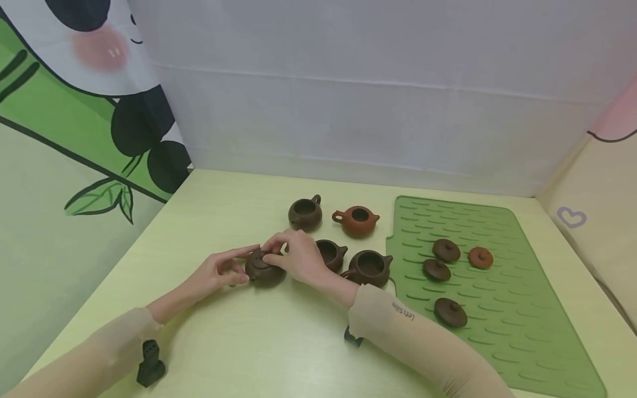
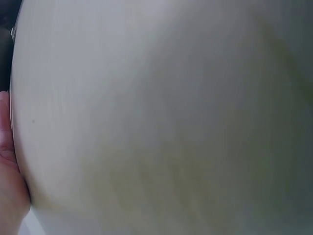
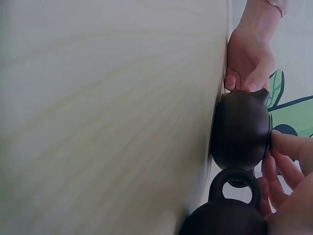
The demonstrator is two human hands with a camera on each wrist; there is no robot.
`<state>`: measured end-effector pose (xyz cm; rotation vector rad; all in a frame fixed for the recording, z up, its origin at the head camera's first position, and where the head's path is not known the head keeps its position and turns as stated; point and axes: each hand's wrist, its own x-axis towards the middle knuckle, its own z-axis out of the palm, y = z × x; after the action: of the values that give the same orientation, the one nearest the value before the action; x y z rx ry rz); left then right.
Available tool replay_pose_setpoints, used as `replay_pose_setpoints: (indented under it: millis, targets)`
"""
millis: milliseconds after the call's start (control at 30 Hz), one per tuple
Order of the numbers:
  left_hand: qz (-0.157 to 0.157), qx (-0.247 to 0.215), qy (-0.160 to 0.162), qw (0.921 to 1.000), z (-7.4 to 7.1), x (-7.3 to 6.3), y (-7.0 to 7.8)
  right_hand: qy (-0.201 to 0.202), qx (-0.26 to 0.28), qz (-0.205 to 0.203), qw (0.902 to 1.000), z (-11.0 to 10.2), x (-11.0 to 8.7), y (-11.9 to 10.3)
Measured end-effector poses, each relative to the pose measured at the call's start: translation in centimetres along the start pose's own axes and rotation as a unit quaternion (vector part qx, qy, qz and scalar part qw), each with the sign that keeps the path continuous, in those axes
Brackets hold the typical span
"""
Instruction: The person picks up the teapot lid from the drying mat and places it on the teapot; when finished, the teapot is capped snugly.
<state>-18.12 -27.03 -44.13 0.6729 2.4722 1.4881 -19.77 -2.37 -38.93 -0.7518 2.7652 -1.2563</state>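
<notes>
On the table, a dark brown teapot point(image 1: 267, 276) stands between both hands. My left hand point(image 1: 215, 273) holds its side near the spout with thumb and fingers. At its top, my right hand point(image 1: 301, 258) pinches the dark lid point(image 1: 260, 262), which sits over the opening. The right wrist view shows the same teapot point(image 3: 242, 129) from the side, the left thumb against it and the right fingers point(image 3: 283, 196) at its lid. A second dark teapot point(image 1: 330, 254), lidless, is partly hidden behind the right hand. The left wrist view shows mostly tabletop.
Further lidless teapots stand near: a dark one point(image 1: 305, 214) and a reddish one point(image 1: 358, 225) behind, another dark one point(image 1: 369, 268) beside the right forearm. On the green mat point(image 1: 522, 326) at right lie several dark lids point(image 1: 450, 312) and one reddish lid point(image 1: 480, 257).
</notes>
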Motion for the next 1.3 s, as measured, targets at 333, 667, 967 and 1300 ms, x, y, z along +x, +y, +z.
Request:
replay_pose_setpoints:
  millis: [333,667,967,1300]
  targets:
    - [0.009,0.002,-0.002,1.0000,0.01,-0.04,-0.23,-0.001,-0.005,-0.012,0.9999,-0.14,-0.13,-0.18]
    - [0.002,0.003,-0.004,1.0000,-0.01,-0.11,-0.26,0.000,-0.018,-0.022,0.9996,-0.35,-0.11,-0.27]
    - [0.008,-0.001,-0.005,1.0000,-0.11,-0.04,-0.30,0.002,-0.031,-0.029,0.9991,-0.28,-0.22,-0.10]
    - [-0.003,-0.002,-0.007,1.0000,-0.03,-0.13,-0.20,-0.004,-0.031,-0.031,0.9990,-0.41,-0.22,-0.08]
